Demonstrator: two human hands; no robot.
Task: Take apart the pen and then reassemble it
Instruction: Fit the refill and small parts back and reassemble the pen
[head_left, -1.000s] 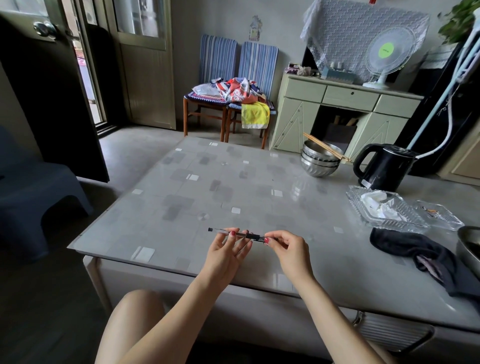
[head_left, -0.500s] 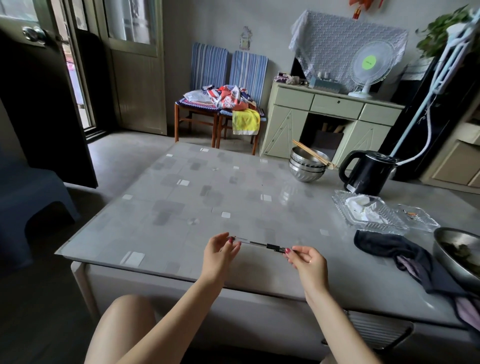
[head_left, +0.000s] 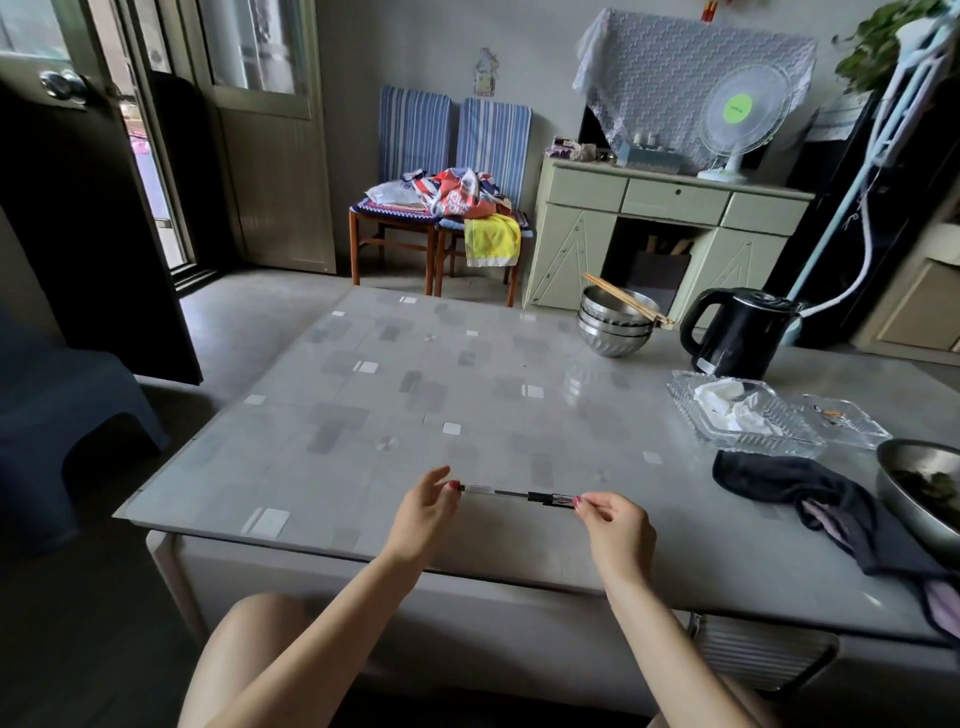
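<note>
- One pen (head_left: 519, 494) is held level just above the tabletop (head_left: 322, 467), close to its near edge, stretched between the two hands.
- The left hand (head_left: 423, 512) pinches the clear barrel end between thumb and fingers (head_left: 451, 487); the remaining fingers are loosely spread and hold nothing else.
- The right hand (head_left: 618, 525) pinches the opposite end, beside the black section, with thumb and forefinger closed on it.
- By my reading, the step in hand is pulling or unscrewing the two halves apart. To do it well, keep both pinches close to the joint, twist rather than bend, and stay low over the tabletop so that a loose refill or spring lands within reach.
- Whether the parts have already separated is too small to tell.
- Toward the right edge lie one dark cloth (head_left: 779, 483) and one metal basin (head_left: 919, 488), partly out of view.
- Behind them sit two clear glass dishes (head_left: 737, 415), touching each other.
- Near the far right corner stand one black kettle (head_left: 737, 332) and one stack of steel bowls (head_left: 615, 325) with chopsticks laid across.
- Beyond the tabletop stand two striped chairs (head_left: 452, 150) and one small fan (head_left: 737, 119).
</note>
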